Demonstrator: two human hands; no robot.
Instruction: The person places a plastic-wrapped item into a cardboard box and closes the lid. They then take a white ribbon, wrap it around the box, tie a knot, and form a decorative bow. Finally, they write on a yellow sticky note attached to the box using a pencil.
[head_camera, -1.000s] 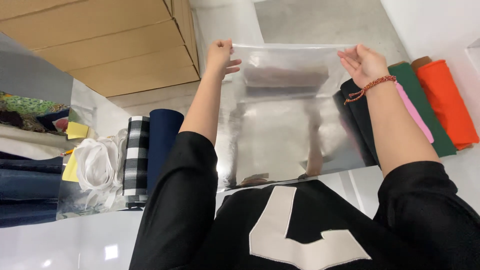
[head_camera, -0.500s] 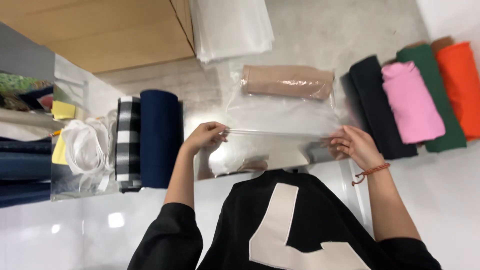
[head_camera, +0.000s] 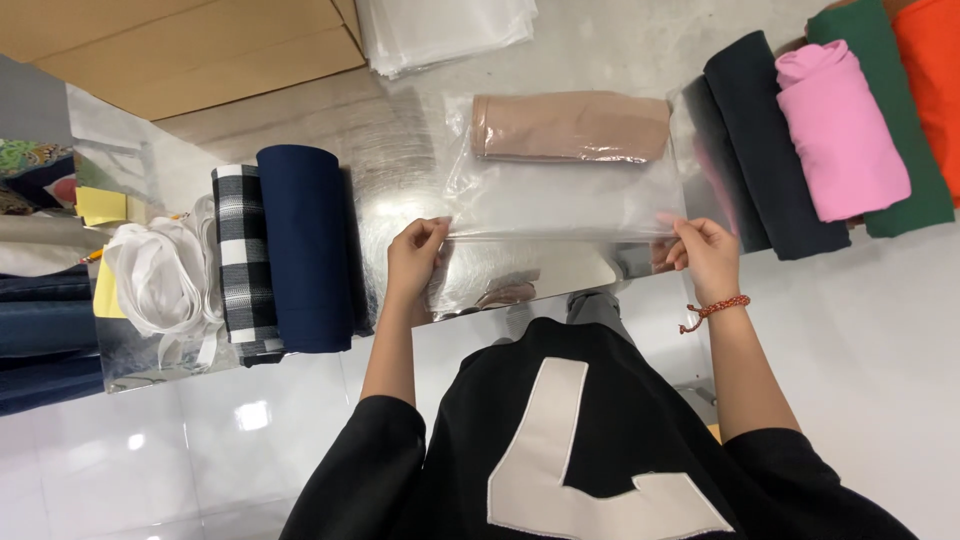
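Observation:
A clear plastic bag (head_camera: 565, 200) lies flat on a shiny metal table (head_camera: 400, 150). Inside it, at the far end, sits a rolled beige cloth (head_camera: 570, 127). My left hand (head_camera: 415, 255) pinches the bag's near left corner. My right hand (head_camera: 705, 255), with a red bead bracelet on the wrist, pinches the near right corner. The near edge of the bag is pulled straight between both hands.
Left of the bag lie a navy roll (head_camera: 305, 245), a black-and-white checked roll (head_camera: 243, 260) and crumpled white bags (head_camera: 160, 280). Right of it lie dark (head_camera: 765, 150), pink (head_camera: 840, 130), green (head_camera: 890, 100) and orange (head_camera: 930, 50) rolls. A stack of clear bags (head_camera: 445, 30) and cardboard (head_camera: 170, 45) lie beyond.
The bag was held up in the air a second ago. It has since come down flat on the table, and both hands have moved to its near edge.

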